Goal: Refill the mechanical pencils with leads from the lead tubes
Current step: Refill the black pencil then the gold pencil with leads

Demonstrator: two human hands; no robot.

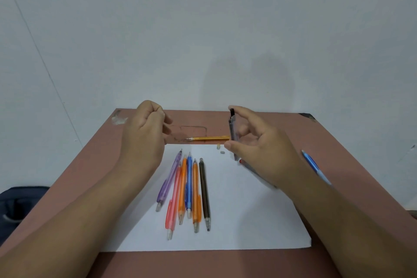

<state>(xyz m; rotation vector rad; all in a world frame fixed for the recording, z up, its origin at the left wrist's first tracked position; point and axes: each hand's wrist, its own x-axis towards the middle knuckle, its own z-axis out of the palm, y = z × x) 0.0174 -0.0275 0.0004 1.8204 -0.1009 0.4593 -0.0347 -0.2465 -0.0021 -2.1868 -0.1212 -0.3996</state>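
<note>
Bag (pixel 20 205): dark, at the far left edge, beside and below the surface (pixel 225 264).
Left hand (pixel 144 135): raised over the surface's far left part, grip curled into a loose fist; whether anything is pinched inside it cannot be told.
Paper (pixel 248 221): a white sheet lying mid-surface, under both forearms.
Pencils (pixel 187 189): six lie side by side on the paper, purple, pink, orange, blue, orange and dark brown, running roughly away from the camera.
Yellow pencil (pixel 209 138): crosswise on the bare surface just beyond the paper's far edge, between the two hands.
Erasers (pixel 220 149): two small pale bits on the paper near its far edge.
Right hand (pixel 257 142): grip closed on a dark lead tube (pixel 232 133), held upright between thumb and fingertips above the paper's far right part.
Blue pencil (pixel 313 165): on the surface right of the paper, partly hidden by the right forearm.
</note>
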